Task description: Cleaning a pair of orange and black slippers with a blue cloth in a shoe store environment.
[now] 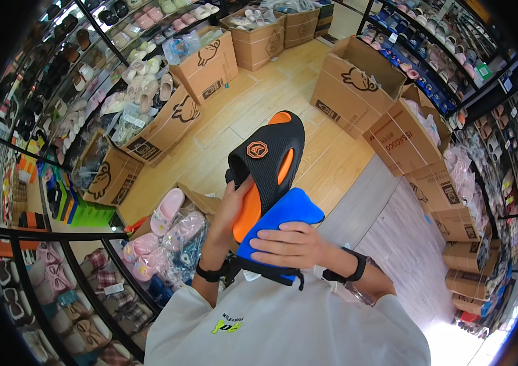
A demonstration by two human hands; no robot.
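Note:
Up in front of my chest is a black slide sandal [268, 151] with an orange footbed, side slot and badge. My left hand [233, 210] grips it from the left side, the thumb at the strap's opening. A small black piece [229, 176] sticks out beyond my left thumb; what it belongs to is hidden. My right hand [288, 244] lies with its fingers across a blue cloth piece [286, 210], which has black trim and a short black cord at its lower end. That cloth overlaps the heel part of the slide, and its underside is out of sight.
Cartons of bagged footwear flank the wood-look floor [249, 110], including a left carton [163, 123] and a right carton [355, 87]. Close on my left are a box of pink clogs [167, 210] and a black-barred rack [71, 274]. Shoe shelves [432, 41] rise behind.

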